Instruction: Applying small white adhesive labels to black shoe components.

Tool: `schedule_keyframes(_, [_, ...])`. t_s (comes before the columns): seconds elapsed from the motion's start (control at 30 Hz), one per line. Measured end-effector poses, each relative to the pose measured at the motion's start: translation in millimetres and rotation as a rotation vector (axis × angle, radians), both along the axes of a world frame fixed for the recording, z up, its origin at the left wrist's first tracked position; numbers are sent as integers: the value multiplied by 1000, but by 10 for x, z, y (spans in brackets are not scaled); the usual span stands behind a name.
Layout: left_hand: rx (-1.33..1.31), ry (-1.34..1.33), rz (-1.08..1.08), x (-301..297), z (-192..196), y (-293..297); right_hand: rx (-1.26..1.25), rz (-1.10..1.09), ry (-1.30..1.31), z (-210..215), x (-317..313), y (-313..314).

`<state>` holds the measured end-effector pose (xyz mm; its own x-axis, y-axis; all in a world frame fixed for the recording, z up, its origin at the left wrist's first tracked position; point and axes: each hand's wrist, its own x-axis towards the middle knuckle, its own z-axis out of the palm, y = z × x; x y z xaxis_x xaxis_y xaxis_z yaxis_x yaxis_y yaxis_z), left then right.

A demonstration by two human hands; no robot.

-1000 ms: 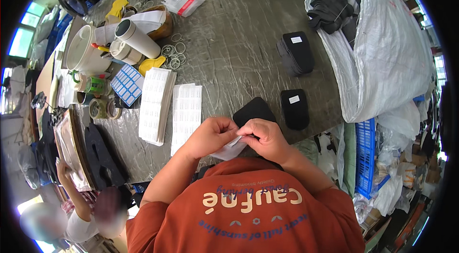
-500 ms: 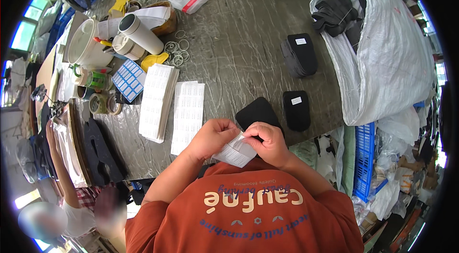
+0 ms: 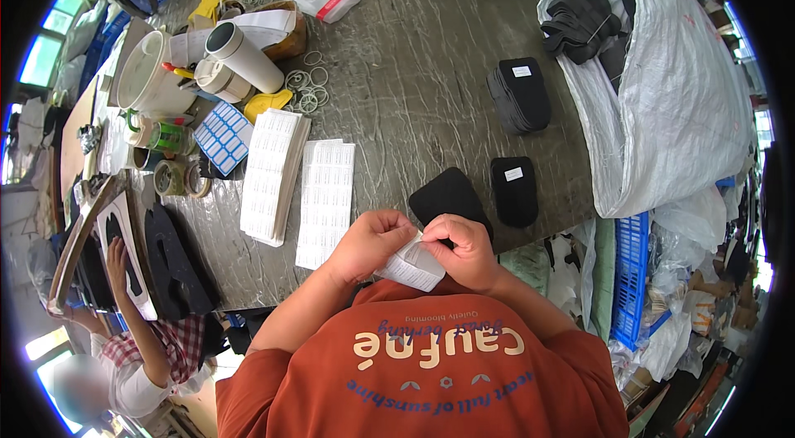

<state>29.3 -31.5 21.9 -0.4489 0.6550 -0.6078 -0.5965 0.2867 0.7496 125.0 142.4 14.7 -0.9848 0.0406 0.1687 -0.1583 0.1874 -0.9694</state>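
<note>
Both hands hold one small white label sheet (image 3: pixel 411 268) with rows of print, close to my chest at the table's near edge. My left hand (image 3: pixel 373 243) pinches its upper left part between thumb and fingers. At its upper right corner, my right hand (image 3: pixel 460 246) is closed in a pinch. Just beyond the right hand lies a plain black pad (image 3: pixel 448 194), partly covered by it. To its right is another black pad (image 3: pixel 514 202) bearing a white label. Farther off stands a stack of black pads (image 3: pixel 519 98), its top one labelled.
Label sheets (image 3: pixel 326 206) and a thick stack of them (image 3: pixel 272 177) lie left of my hands. Beyond are a white tumbler (image 3: pixel 248 61), rubber bands (image 3: pixel 308 94) and tape rolls (image 3: pixel 171 179). A white woven sack (image 3: pixel 662 107) of black pieces fills the right edge. A co-worker (image 3: pixel 141 355) is at lower left.
My hands keep their pinch on the label sheet, which has shifted slightly right and turned. At lower left the co-worker's arm has moved, and a frame there now stands tilted up.
</note>
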Motion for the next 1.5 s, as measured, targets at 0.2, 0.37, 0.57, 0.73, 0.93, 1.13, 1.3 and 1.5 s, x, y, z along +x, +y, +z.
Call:
schedule_keyframes(0.2, [-114, 262, 36, 39, -4, 23, 88, -23, 34, 50, 3, 5])
schedule_keyframes(0.37, [-331, 1050, -98, 82, -36, 11, 134, -288, -57, 134, -67, 152])
schedule_keyframes(0.57, [53, 1407, -456, 141, -19, 148, 348, -297, -248, -157, -251, 377])
schedule_keyframes(0.73, [-6, 1399, -529, 170, -94, 144, 399, -316, -330, -184, -296, 344])
schedule_keyframes(0.93, [-11, 1392, -549, 158, -106, 150, 489, -317, -326, -187, -322, 308])
schedule_keyframes(1.13, [-40, 1363, -588, 145, -56, 197, 547, -334, -284, -244, -318, 308])
schedule_keyframes(1.3, [-144, 1473, -724, 153, -65, 215, 408, -401, -390, -172, -333, 284])
schedule_keyframes(1.5, [-162, 1491, -705, 151, -87, 291, 439, -453, -465, -204, -371, 283])
